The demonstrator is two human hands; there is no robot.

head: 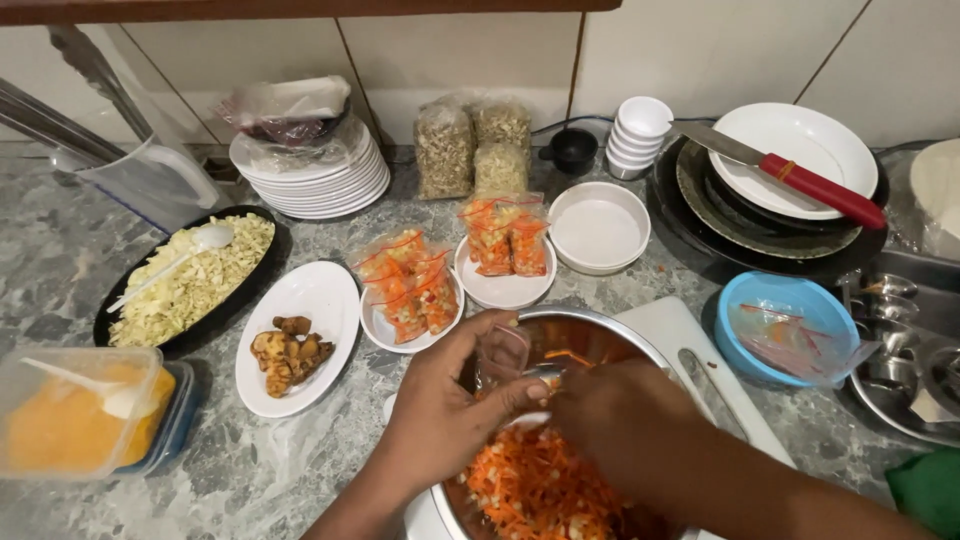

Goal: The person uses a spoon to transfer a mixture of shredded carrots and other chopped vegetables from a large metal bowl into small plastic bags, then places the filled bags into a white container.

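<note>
My left hand (450, 400) holds a small clear plastic bag (503, 355) open over a steel mixing bowl (590, 330). The bowl holds shredded carrot and cabbage (535, 485). My right hand (610, 410) is inside the bowl next to the bag's mouth, fingers bunched; what they pinch is hidden. Filled bags of the same mix lie on two white plates (405, 285) (505, 235) just beyond the bowl.
A white cutting board (670, 330) lies under the bowl. At left are a white oval plate with fried pieces (290, 355), a black dish of shredded cabbage (190, 280) and a plastic tub of orange food (70, 420). A blue bowl (785, 320) and a red-handled knife (800, 180) on stacked plates are at right.
</note>
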